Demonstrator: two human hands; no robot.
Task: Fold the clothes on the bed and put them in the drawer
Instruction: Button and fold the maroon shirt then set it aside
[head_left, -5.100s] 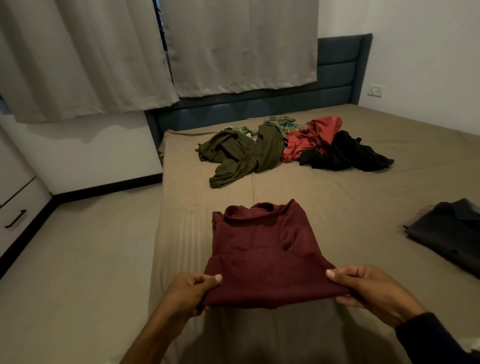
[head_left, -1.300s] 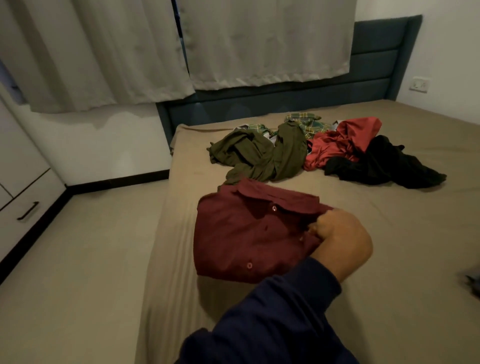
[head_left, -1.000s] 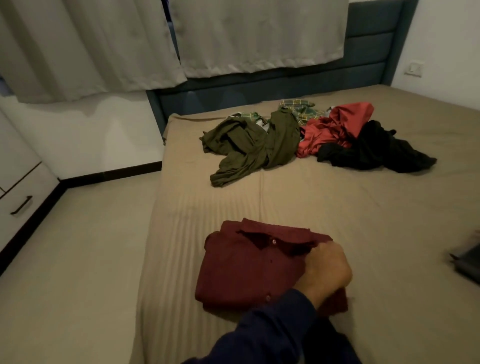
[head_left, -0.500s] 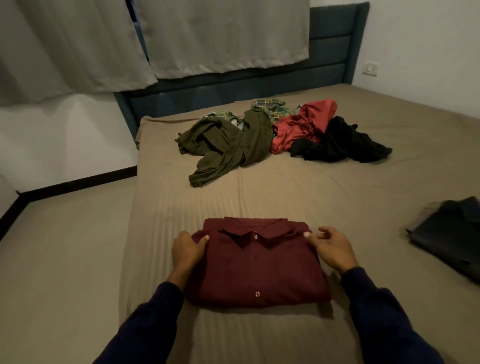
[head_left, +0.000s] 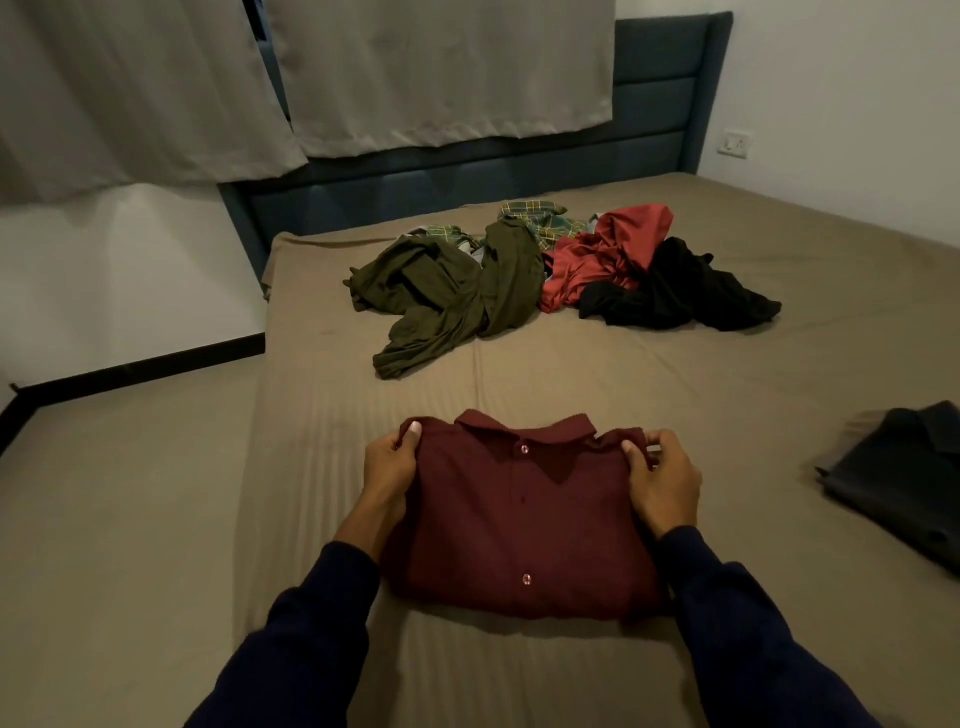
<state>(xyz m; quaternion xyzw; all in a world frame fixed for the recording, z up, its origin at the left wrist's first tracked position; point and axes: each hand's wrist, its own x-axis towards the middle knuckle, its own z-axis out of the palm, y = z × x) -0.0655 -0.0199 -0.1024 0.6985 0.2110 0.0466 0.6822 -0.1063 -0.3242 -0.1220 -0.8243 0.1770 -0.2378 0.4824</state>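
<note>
A folded maroon shirt (head_left: 524, 525) lies buttons-up on the tan bed (head_left: 701, 395) right in front of me. My left hand (head_left: 389, 467) grips its upper left corner, thumb on top. My right hand (head_left: 662, 480) pinches the upper right shoulder beside the collar. Farther up the bed lies a heap of unfolded clothes: an olive garment (head_left: 447, 296), a green plaid piece (head_left: 540, 221), a red one (head_left: 608, 254) and a black one (head_left: 675, 291). A dark folded shirt (head_left: 904, 467) rests at the bed's right edge of view.
A blue padded headboard (head_left: 660, 114) and grey curtains (head_left: 436, 67) stand behind the bed. Beige floor (head_left: 119, 493) lies to the left, bounded by a white wall with a black skirting. No drawer is in view.
The shirt was turned over buttons-up and set flat on the bed. Both hands moved from its sides up to the shoulder corners and now grip them.
</note>
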